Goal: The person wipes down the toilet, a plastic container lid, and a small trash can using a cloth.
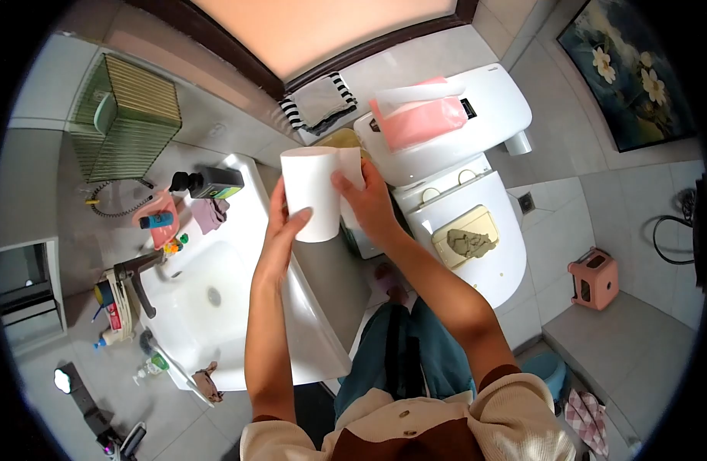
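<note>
A white paper roll (311,196) is held upright in front of me, between the sink and the toilet. My left hand (280,227) wraps its left side and lower part, thumb across the front. On the other side, my right hand (369,200) pinches the loose end of the paper (350,165), thumb on the near face and fingers behind. The sheet still joins the roll. Beyond my right hand, a pink pack (422,121) with white paper on it lies on the toilet tank (499,100).
At left is a white sink (188,296) with a faucet (142,292), a dark bottle (215,183) and a pink tray (165,219). A box with a grey-green cloth (470,243) sits on the toilet lid (507,269). A pink stool (595,280) stands right.
</note>
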{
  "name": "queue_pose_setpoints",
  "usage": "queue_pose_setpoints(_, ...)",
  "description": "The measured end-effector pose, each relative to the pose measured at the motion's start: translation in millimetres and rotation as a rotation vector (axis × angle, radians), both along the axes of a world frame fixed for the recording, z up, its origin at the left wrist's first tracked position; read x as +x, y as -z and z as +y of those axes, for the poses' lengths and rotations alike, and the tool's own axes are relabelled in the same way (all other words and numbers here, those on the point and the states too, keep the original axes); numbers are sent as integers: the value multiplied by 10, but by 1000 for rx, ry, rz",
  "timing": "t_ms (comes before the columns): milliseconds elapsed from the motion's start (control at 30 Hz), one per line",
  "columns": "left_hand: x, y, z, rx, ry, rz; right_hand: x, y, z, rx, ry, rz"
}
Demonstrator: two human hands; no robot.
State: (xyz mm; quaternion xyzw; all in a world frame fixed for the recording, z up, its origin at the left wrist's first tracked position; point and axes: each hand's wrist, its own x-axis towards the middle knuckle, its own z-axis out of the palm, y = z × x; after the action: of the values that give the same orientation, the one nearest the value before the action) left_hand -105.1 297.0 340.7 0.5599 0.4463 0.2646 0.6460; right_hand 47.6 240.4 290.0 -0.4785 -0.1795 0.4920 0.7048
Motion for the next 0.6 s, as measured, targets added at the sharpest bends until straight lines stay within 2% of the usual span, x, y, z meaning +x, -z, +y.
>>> queue_pose_setpoints(67,106,-121,73,65,91,88,-97,-29,16,-30,20,-58)
queue_pose_setpoints(133,207,-144,158,154,157,123,-164,4,100,35,77,4)
queue_pose_setpoints(233,216,-111,275,412,110,262,-113,187,211,-8,53,-35)
queue_pose_setpoints(267,128,-1,376,410,43,244,-46,261,242,-46,25,-71)
queue_pose_setpoints(367,-21,-115,638,413,49,407,263,359,288,-181,156,-962)
queue_pose_setpoints(500,104,-297,776,632,179,525,333,302,299,-165,287,-934)
queue_pose_setpoints(600,143,-4,875,612,174,554,342,255,347,-92,331,-1118)
